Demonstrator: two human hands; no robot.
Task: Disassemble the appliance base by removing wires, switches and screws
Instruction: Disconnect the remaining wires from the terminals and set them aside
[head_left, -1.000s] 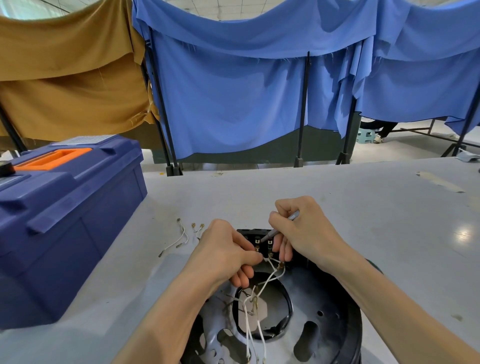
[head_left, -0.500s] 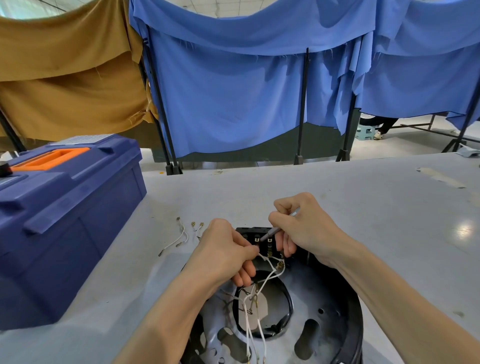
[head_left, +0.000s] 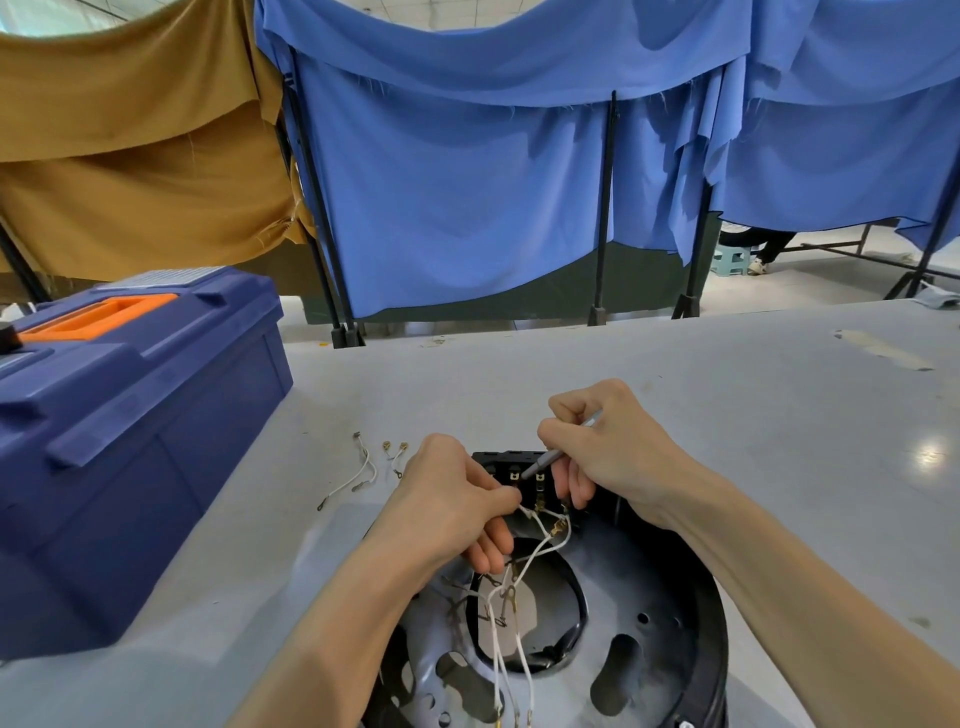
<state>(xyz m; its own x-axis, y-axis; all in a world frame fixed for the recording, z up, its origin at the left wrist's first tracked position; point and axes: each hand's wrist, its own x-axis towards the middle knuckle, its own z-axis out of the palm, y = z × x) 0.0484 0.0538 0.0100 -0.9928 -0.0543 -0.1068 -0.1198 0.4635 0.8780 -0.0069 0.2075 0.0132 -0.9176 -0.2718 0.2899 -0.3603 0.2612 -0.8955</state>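
Two bare hands work low in the centre of the frame, over a round appliance base (head_left: 654, 654) that lies on a grey table (head_left: 727, 395) at the bottom edge. The base is grey metal inside, with a black rim and cut-out holes. At its upper edge sits a black switch block (head_left: 506, 460) with small brass terminals.

The left hand (head_left: 447, 501) has its fingers curled, pinching one of the white wires (head_left: 543, 543) just below the block. More white wires with brass ends trail down across the base's central opening.

The right hand (head_left: 610, 449) is closed around a thin grey tool (head_left: 550, 460), held like a pen; its tip points down and to the left at the terminals. Whether the tip touches them cannot be told.

Left of the hands, a few loose wires (head_left: 358, 473) lie on the table. At the left edge stands a dark blue toolbox (head_left: 130, 431) with an orange handle. Blue cloth (head_left: 467, 182) and tan cloth (head_left: 130, 156) hang across the upper frame.
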